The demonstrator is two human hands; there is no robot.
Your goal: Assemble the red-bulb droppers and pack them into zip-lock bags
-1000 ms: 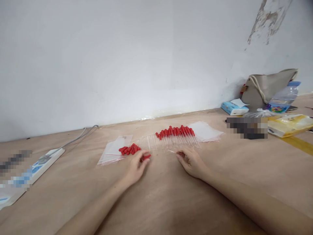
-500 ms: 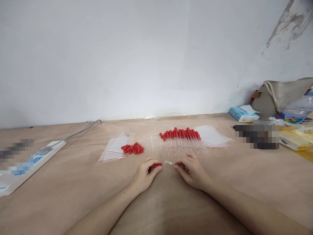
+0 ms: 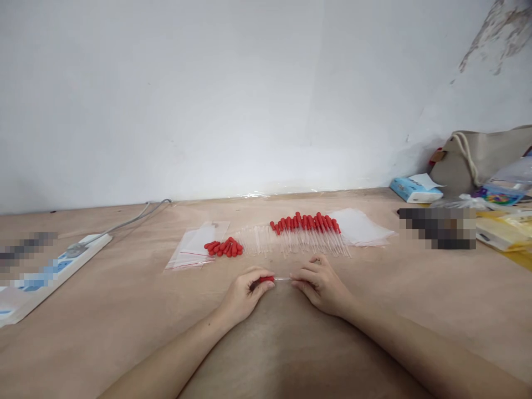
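Note:
Between thumb and fingers, my left hand point(image 3: 246, 292) pinches a red rubber dropper bulb point(image 3: 267, 279). My right hand point(image 3: 319, 284) is closed on a thin clear dropper tube point(image 3: 282, 279), whose left end meets the bulb's mouth; how deep it sits inside I cannot tell. Beyond my hands lies a small heap of loose red bulbs point(image 3: 226, 247). To its right is a row of bare clear tubes point(image 3: 255, 239). Further right, several droppers with red bulbs fitted point(image 3: 310, 224) lie side by side, tips toward me.
Clear zip bags lie in a left stack point(image 3: 189, 252) and a right stack point(image 3: 363, 228). A white power strip point(image 3: 93, 246) with a grey cable is at far left. At right are a blue tissue pack point(image 3: 415, 189), a beige bag point(image 3: 494, 152) and a blurred dark object point(image 3: 440, 227).
My right hand has moved slightly left, closing the gap between the tube and the red bulb. The left hand stays almost in place. The view has shifted a little.

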